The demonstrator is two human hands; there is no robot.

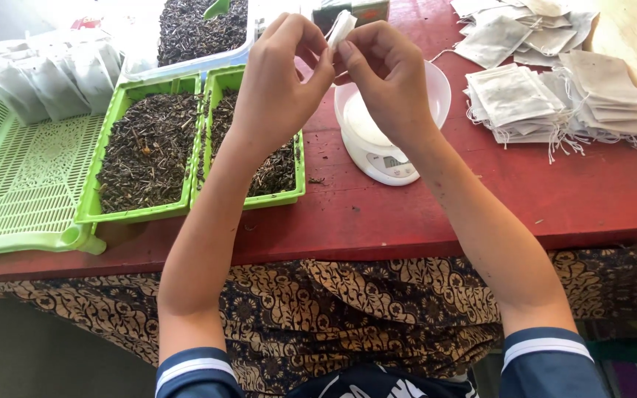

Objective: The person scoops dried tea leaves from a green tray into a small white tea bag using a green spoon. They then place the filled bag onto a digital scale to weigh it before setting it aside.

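Note:
My left hand (282, 74) and my right hand (381, 70) are raised together above the table, both pinching a small white paper tea bag (340, 28) by its top. Right under the hands stands a white kitchen scale (377, 151) carrying a white bowl (438, 96). Two green trays of dark loose tea leaves sit to the left, one (145, 151) further out and one (278, 173) partly hidden by my left forearm.
Stacks of empty white drawstring bags (547, 96) lie at the right on the red table (422, 214). A white tub of tea leaves (193, 29) with a green scoop stands behind. A green slatted tray (16, 177) holds filled bags (46, 77) at the left.

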